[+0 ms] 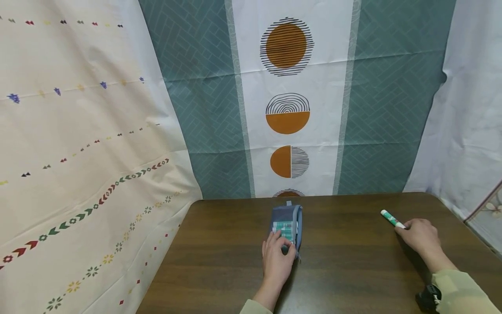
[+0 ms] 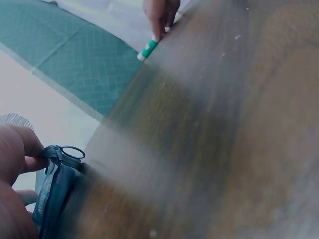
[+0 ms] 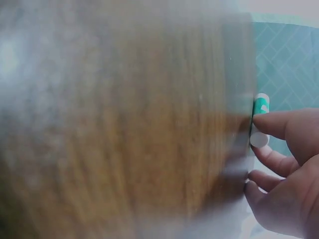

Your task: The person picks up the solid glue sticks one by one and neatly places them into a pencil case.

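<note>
A blue zip pouch [image 1: 285, 213] with a see-through front lies on the table, green-labelled items showing inside. Its zipped side faces right and appears partly open. My left hand [image 1: 277, 261] pinches the pouch's near end between thumb and forefinger, the other fingers lying over its front. In the left wrist view a dark zipper ring [image 2: 73, 152] sticks out beside those fingertips. Far to the right, my right hand [image 1: 421, 236] holds a white stick with a green label [image 1: 390, 217] by its near end, thumb and fingers around it. Whether it is a marker or a glue stick I cannot tell.
The brown wooden table [image 1: 219, 261] runs back to a hanging teal and white cloth [image 1: 211, 109]. A cream patterned cloth [image 1: 78, 174] hangs along the left side and a white one [image 1: 466, 131] on the right. A black wrist device [image 1: 428, 299] sits at the right sleeve.
</note>
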{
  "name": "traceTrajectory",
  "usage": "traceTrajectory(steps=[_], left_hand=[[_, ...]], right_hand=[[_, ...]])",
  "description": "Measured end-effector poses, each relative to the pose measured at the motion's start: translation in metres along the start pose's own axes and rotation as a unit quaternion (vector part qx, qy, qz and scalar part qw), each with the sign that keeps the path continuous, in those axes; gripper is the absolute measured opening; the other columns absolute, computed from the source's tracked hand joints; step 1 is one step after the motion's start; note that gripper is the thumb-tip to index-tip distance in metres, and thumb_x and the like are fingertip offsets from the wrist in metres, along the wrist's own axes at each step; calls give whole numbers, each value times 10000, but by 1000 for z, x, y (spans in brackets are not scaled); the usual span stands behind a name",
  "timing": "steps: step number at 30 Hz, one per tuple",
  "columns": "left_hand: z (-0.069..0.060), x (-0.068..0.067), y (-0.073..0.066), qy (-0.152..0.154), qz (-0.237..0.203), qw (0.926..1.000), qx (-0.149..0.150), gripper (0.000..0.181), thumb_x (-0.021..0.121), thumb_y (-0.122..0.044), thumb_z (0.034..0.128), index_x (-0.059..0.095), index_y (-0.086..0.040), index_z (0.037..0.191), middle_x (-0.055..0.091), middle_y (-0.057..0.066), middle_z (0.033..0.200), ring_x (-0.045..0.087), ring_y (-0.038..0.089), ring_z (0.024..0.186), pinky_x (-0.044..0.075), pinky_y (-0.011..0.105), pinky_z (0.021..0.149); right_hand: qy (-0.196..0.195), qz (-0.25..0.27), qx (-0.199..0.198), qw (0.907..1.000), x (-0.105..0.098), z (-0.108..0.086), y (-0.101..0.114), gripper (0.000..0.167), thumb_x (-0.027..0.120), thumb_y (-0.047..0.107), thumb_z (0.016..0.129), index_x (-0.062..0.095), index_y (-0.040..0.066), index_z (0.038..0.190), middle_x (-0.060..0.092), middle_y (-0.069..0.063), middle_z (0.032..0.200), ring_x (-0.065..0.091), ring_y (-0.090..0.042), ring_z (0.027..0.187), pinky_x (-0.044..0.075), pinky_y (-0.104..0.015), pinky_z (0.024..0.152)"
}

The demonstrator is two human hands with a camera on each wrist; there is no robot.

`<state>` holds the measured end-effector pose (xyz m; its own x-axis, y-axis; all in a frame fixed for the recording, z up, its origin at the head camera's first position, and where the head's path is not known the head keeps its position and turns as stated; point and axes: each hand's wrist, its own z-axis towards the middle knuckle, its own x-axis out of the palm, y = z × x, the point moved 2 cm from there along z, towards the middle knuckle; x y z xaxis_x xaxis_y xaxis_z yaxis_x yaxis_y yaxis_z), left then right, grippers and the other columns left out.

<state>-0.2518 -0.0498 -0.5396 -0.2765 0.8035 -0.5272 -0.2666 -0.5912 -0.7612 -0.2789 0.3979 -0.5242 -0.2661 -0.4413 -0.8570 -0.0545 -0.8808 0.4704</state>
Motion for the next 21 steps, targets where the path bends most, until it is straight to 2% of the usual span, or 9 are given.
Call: traceTrajectory(steps=[7, 11, 14, 21], left_hand=[[-2, -1, -1, -144, 7, 9996, 224, 262, 805, -103, 894, 646, -227, 727, 711, 195, 1429, 562, 477, 1446, 314, 791, 1185], [-2, -2, -1, -146, 14, 9996, 242, 260, 806, -103, 896, 648, -226, 730, 713, 196, 1424, 562, 487, 1442, 316, 797, 1179], [-1, -2, -1, -118, 34, 9997, 213, 254, 808, -108, 900, 651, -224, 736, 710, 193, 1430, 560, 483, 1445, 316, 793, 1183], [0, -2, -1, -15, -7, 10000, 83, 252, 803, -111, 908, 653, -222, 739, 695, 191, 1459, 541, 460, 1473, 297, 770, 1212]], right_hand=[[411, 40, 212, 9989, -2, -1, -2, 405, 676, 244, 1037, 719, -159, 1027, 651, -376, 998, 527, -629, 1050, 439, -717, 863], [466, 244, 445, 9976, -2, -1, 0, 419, 662, 268, 1057, 722, -147, 1065, 680, -359, 1034, 618, -545, 958, 497, -599, 768], [439, 396, 585, 9965, -2, -2, 3, 448, 658, 299, 1074, 711, -145, 1103, 701, -343, 1049, 648, -461, 891, 496, -507, 702], [430, 499, 685, 9955, -2, -3, 13, 517, 654, 366, 1088, 669, -139, 1199, 669, -399, 1182, 650, -526, 987, 511, -601, 779]])
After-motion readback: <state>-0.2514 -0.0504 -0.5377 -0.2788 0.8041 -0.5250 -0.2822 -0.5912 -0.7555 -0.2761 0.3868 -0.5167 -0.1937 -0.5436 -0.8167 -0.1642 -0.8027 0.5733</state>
